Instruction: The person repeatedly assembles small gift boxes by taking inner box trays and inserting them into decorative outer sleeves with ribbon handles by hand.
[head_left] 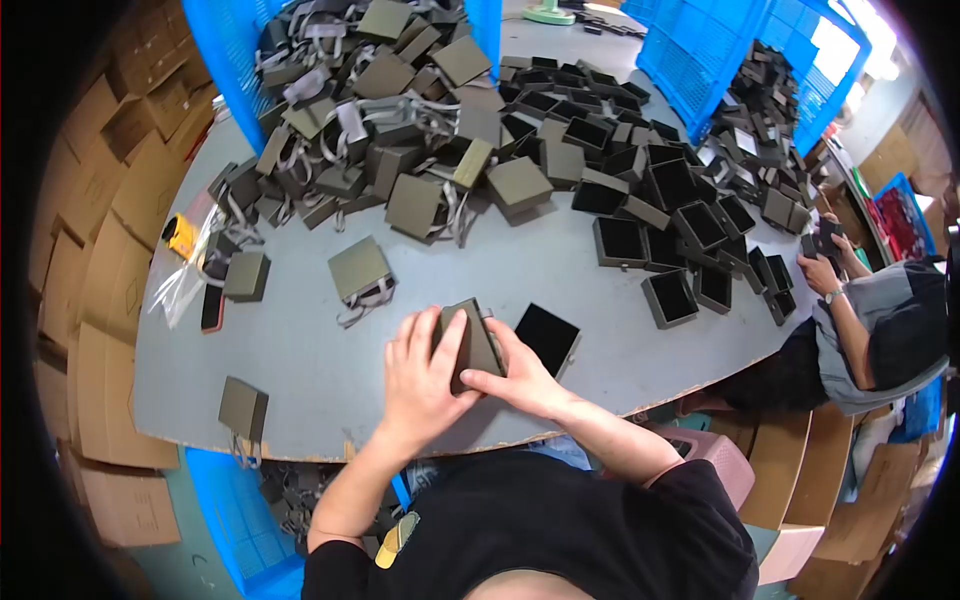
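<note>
Between my two hands is a dark olive-grey box (pixel 472 340), tilted over the near part of the table. My left hand (pixel 424 370) wraps its left side with the fingers pressed on the cover. On the box's right edge, my right hand (pixel 525 375) grips with thumb and fingers. Just right of it lies an open box tray (pixel 548 338) with a black inside. A closed box with a grey ribbon (pixel 362 268) rests beyond my left hand. Whether the held box is fully closed cannot be seen.
Ribboned boxes (pixel 385 150) spill from a blue crate (pixel 222 60) at the back left. Open black trays (pixel 690 225) are heaped at right. A co-worker (pixel 870 320) holds a dark box at the right edge. A yellow roll (pixel 180 236) and a phone (pixel 212 308) lie left.
</note>
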